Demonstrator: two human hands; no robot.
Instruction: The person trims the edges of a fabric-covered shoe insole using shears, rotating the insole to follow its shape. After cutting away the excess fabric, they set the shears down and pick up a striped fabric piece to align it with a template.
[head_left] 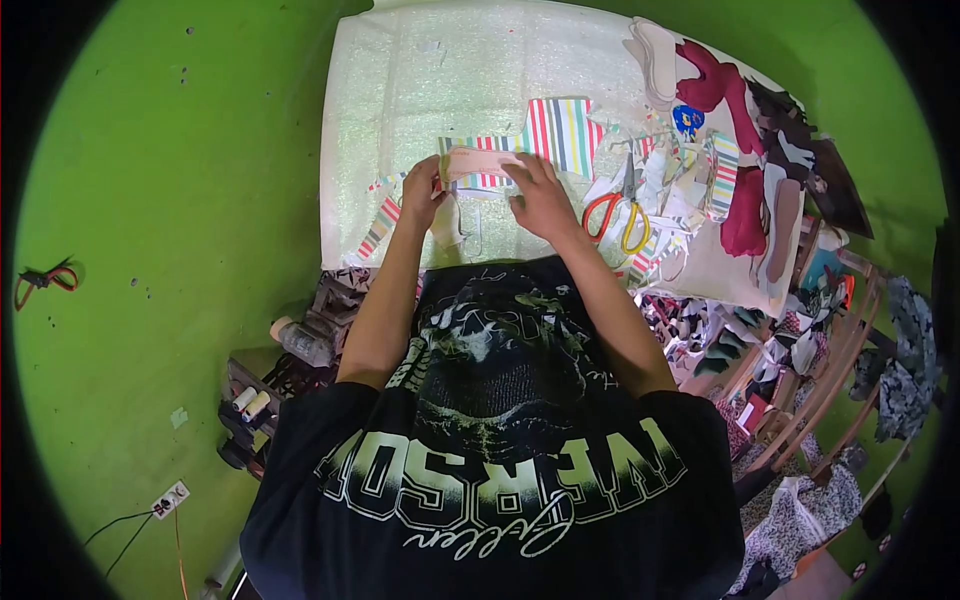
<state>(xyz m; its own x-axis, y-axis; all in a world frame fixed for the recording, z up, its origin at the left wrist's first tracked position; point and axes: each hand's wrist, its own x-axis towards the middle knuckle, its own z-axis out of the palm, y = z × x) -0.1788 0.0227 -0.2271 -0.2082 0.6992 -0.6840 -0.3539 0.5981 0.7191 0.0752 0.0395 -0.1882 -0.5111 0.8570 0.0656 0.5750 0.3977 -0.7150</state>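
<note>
Two hands pinch a pink strip (478, 160): left hand (422, 192) closed on its left end, right hand (540, 195) gripping its right end; the strip is held over striped cloth (562, 130) on the white tabletop (420, 80); scissors (615, 220) lie just right; the shirt (500, 480) has pale block lettering, too warped to read.

Other stuff around my white sheet (400, 80)
Scissors (615, 222) with orange and yellow handles lie by a pile of scraps (668, 190). A red cloth shape (738, 165) and a small blue bit (687, 118) sit further right. A bottle (300, 342) lies under the edge. A plug strip (170, 497) sits on the green floor (150, 200).
</note>
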